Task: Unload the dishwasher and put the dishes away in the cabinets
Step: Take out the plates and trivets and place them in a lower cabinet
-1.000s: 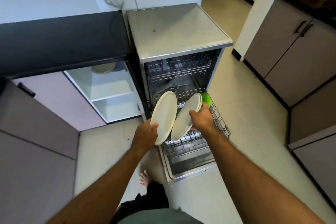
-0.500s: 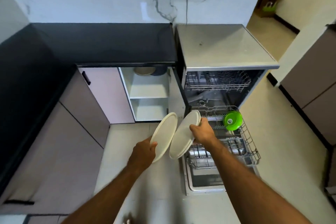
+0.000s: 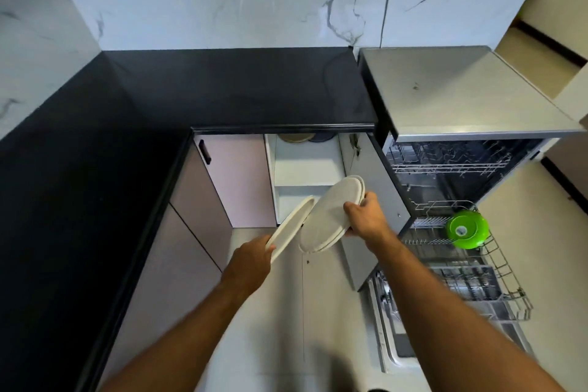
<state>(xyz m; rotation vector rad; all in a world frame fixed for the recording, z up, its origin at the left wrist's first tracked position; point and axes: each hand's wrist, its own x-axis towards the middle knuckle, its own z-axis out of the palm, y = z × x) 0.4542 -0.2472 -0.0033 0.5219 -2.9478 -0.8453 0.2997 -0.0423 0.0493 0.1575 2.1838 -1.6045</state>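
My left hand (image 3: 251, 259) grips the lower rim of a white plate (image 3: 291, 227), held edge-on and tilted. My right hand (image 3: 366, 215) grips white plates (image 3: 331, 215) by their right rim; two stacked rims show at the top. Both are held in front of the open lower cabinet (image 3: 305, 169), whose white shelves hold a tan plate (image 3: 294, 137) and a dark dish at the back of the top shelf. To the right stands the open dishwasher (image 3: 445, 169) with its lower rack (image 3: 496, 264) pulled out. A green bowl (image 3: 466, 229) sits in that rack.
A black L-shaped countertop (image 3: 191, 95) runs above the cabinets, with a marble wall behind. The open cabinet door (image 3: 372, 200) stands between cabinet and dishwasher. A closed pink door (image 3: 235, 181) is left of the opening. Pale floor (image 3: 302, 328) lies below my arms.
Both hands have carried the plates leftward, away from the dishwasher rack and in front of the open cabinet. My view has turned left with them.
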